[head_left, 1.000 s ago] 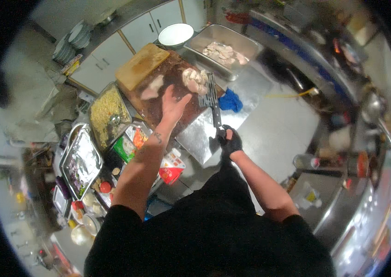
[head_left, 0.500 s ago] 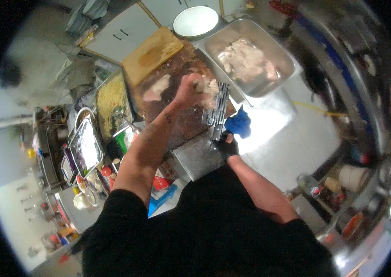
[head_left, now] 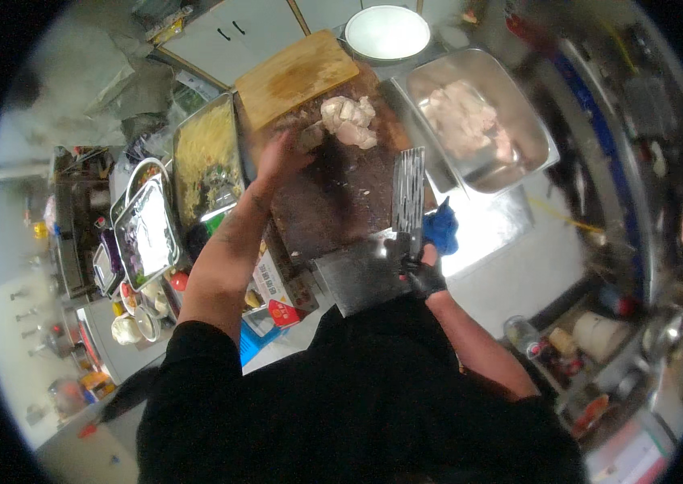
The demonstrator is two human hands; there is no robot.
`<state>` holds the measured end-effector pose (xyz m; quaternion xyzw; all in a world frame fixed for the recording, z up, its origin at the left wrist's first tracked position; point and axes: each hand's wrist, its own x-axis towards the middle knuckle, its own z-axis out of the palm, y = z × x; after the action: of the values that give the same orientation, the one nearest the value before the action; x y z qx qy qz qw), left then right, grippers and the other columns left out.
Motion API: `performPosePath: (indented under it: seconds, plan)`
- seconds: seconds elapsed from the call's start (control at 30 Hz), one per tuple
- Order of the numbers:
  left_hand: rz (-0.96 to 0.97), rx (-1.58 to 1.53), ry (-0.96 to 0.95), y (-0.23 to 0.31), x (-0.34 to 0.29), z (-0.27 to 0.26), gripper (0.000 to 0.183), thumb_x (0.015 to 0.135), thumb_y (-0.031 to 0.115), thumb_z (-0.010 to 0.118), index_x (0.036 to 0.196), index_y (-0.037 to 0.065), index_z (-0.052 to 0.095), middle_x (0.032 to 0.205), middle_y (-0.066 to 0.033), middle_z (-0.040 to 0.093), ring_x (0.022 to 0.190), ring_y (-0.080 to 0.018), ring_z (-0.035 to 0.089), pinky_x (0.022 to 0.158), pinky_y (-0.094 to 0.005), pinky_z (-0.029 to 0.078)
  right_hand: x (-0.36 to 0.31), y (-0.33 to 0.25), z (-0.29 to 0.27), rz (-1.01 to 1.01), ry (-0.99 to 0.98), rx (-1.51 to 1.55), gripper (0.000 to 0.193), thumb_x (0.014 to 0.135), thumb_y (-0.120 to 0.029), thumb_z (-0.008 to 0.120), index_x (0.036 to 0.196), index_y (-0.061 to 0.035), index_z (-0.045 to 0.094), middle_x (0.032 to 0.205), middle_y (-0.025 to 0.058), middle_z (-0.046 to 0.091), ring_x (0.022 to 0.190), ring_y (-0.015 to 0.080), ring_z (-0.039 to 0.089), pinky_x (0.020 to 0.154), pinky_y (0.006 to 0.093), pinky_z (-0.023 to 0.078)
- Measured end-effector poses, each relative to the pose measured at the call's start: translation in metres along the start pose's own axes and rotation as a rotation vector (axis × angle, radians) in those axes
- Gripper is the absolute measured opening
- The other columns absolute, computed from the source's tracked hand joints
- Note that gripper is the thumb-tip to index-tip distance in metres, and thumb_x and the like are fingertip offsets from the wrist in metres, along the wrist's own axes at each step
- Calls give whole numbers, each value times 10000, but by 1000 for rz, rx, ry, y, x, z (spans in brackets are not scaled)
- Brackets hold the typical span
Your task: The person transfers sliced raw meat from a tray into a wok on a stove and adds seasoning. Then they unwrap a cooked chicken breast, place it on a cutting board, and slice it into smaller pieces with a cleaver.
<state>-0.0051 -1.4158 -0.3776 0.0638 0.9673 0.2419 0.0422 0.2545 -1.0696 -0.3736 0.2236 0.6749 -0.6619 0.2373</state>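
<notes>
My right hand (head_left: 425, 276), in a dark glove, grips the handle of a broad cleaver (head_left: 409, 194). The blade points away from me over the right edge of a dark brown chopping block (head_left: 309, 216). My bare left hand (head_left: 279, 159) is at the block's left side, its fingers smeared by motion. A piece of pale raw meat (head_left: 310, 137) shows at those fingers, blurred too, and seems to be in their grasp. Just right of it, a heap of pale raw meat (head_left: 349, 121) lies on the far part of the block.
A deep steel pan (head_left: 549, 153) with more meat stands at the right. A wooden board (head_left: 297, 77) and a white round lid (head_left: 388, 32) lie beyond. Shredded yellow food fills a tray (head_left: 236, 121) at left. A blue cloth (head_left: 442, 228) sits beside the cleaver.
The meat my left hand held beside the cleaver now lies on the block. That hand has swung left to the other piece. The cleaver now stands more upright in the picture.
</notes>
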Motion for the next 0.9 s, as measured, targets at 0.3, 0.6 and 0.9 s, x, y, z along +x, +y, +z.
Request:
performPosePath:
  seconds: [0.3, 0.6, 0.9]
  plan:
    - [-339, -1013, -188, -17, -55, 20, 482, 935, 269, 750, 1342, 35, 640, 1244, -115, 726, 1045, -236, 714, 884, -381, 565, 4, -48, 8, 1, 80, -125, 254, 1011, -146, 606, 1223, -7, 584, 913, 115, 663, 640, 192, 680, 446, 306, 517]
    - [-558, -1868, -572, 23, -118, 0, 593, 1037, 338, 532, 1501, -27, 480, 1389, -230, 655, 1191, -333, 699, 1015, -433, 580, 52, -58, -3, 53, 96, -77, 194, 1035, -169, 598, 1028, 25, 593, 881, 192, 671, 592, 270, 695, 451, 374, 567]
    - [-519, -2033, -466, 49, -118, -1, 607, 1065, 315, 479, 1556, -35, 411, 1484, -236, 589, 1266, -336, 657, 1034, -435, 585, 45, -69, -16, 41, 62, -159, 128, 1020, -121, 599, 1076, -6, 586, 883, 129, 646, 566, 210, 641, 416, 307, 530]
